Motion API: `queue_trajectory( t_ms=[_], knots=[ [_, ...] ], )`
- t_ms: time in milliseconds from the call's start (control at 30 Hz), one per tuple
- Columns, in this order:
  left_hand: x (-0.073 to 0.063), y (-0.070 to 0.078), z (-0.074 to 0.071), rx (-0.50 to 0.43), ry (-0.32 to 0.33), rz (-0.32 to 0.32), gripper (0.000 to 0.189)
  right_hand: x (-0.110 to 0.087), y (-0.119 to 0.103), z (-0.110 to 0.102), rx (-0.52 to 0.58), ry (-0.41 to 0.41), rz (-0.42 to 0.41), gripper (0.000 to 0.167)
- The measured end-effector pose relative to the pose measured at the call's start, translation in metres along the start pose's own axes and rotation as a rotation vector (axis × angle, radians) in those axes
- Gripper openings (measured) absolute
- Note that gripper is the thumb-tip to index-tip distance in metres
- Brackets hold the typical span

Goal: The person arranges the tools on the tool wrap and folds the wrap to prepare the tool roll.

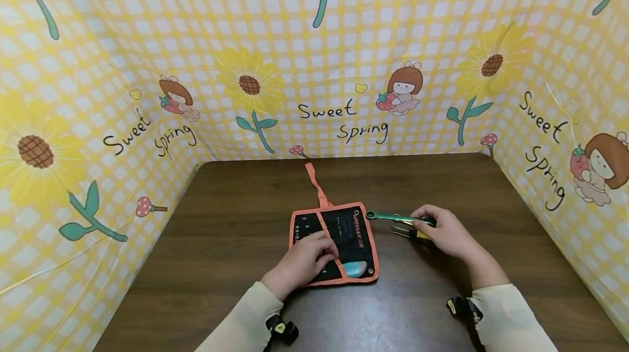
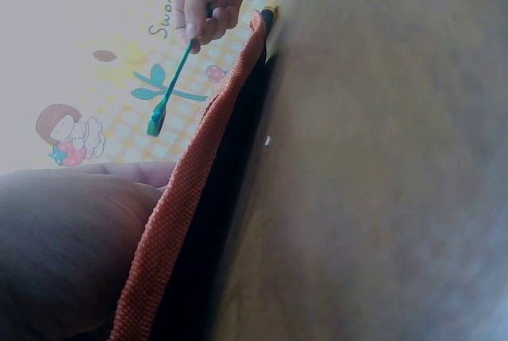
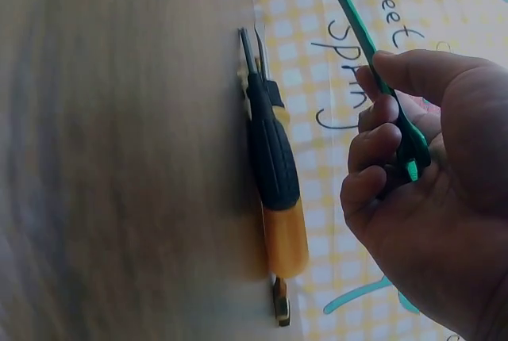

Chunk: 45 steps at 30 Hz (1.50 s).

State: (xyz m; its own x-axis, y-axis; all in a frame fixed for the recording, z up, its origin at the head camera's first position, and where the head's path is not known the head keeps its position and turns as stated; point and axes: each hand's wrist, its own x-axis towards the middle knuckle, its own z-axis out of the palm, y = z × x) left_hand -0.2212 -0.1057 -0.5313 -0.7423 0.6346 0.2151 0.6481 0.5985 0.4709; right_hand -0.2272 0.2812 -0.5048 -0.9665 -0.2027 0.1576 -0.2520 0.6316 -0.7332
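A black tool pouch (image 1: 346, 232) with orange edging lies on the table, its pocket edge crossed by an orange band. My left hand (image 1: 307, 259) rests over the pouch, thumb and fingers pinching at the orange band. A light-blue ribbed handle (image 1: 355, 269) shows in the pouch near its front. To the right, my right hand (image 1: 444, 232) holds a green wrench (image 1: 393, 216), its ring end pointing left towards the pouch's edge. In the right wrist view the fingers curl round the green wrench (image 3: 361, 36), its other end against the palm.
Beneath the right hand lie tools with a black and orange-yellow handle (image 3: 278, 166) and thin metal shafts. A small metal end (image 3: 282, 301) shows beside them. An orange strap (image 1: 314, 183) runs from the pouch to the back edge. Yellow checked cloth (image 1: 314, 46) walls the table (image 1: 236, 199).
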Motion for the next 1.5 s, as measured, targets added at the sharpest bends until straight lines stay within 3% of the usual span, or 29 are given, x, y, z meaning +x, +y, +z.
queue_trajectory(
  t_ms=[600,900,1500],
  knots=[
    [0.001,-0.001,0.002,-0.013,0.026,-0.008,0.011,0.000,-0.024,0.022,0.033,-0.143,-0.051,0.006],
    [0.001,-0.003,0.004,-0.013,0.035,0.004,0.011,-0.002,-0.032,0.031,0.034,-0.218,-0.127,0.005],
    [-0.001,-0.001,0.003,-0.002,0.030,-0.007,0.010,-0.002,-0.037,0.043,0.031,-0.293,-0.161,0.009]
  ],
)
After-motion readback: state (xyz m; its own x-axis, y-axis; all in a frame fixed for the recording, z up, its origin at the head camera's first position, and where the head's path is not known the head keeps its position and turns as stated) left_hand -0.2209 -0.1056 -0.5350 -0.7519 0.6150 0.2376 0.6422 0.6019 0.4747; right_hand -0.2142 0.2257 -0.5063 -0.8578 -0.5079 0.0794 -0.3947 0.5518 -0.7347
